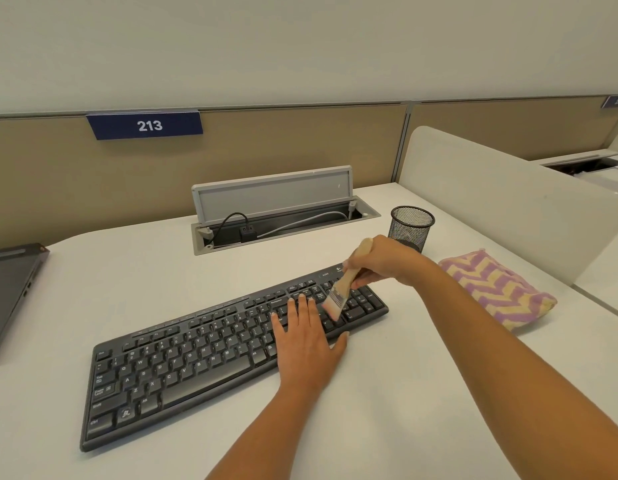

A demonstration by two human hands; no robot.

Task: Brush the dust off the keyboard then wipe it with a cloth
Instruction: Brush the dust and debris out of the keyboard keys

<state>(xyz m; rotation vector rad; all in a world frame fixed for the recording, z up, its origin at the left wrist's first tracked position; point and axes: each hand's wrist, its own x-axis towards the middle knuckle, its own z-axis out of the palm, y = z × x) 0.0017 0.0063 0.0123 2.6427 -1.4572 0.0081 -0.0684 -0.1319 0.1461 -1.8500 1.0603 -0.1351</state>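
One white tabletop [134, 278] carries everything, with a beige partition [300, 143] along its far edge and a white divider [491, 188] along its right edge. Largest on it is the black keyboard [203, 358], lying slantwise across the middle, its left end toward the near edge and its right end farther back. Behind it, set into the tabletop by the far edge, a grey cable tray [272, 195] stands with its lid raised and cables showing inside. A dark laptop [9, 289] lies at the left edge, partly cut off by the view. Near the right edge, just beside the keyboard's right end but apart from it, sits the folded cloth [498, 292], striped in purple and yellow zigzags. The left hand [307, 337] rests flat on the right part of the keyboard, its fingers [302, 306] straight and laid over the keys, holding nothing. The right hand [387, 261] is raised over the keyboard's right end, fingers curled round the wooden handle of the brush [349, 282], whose bristles slant down and touch the keys just right of the left hand. A black mesh pen cup [411, 230] stands behind the right hand, toward the far right corner. On the partition is a small blue sign [146, 125] reading 213.
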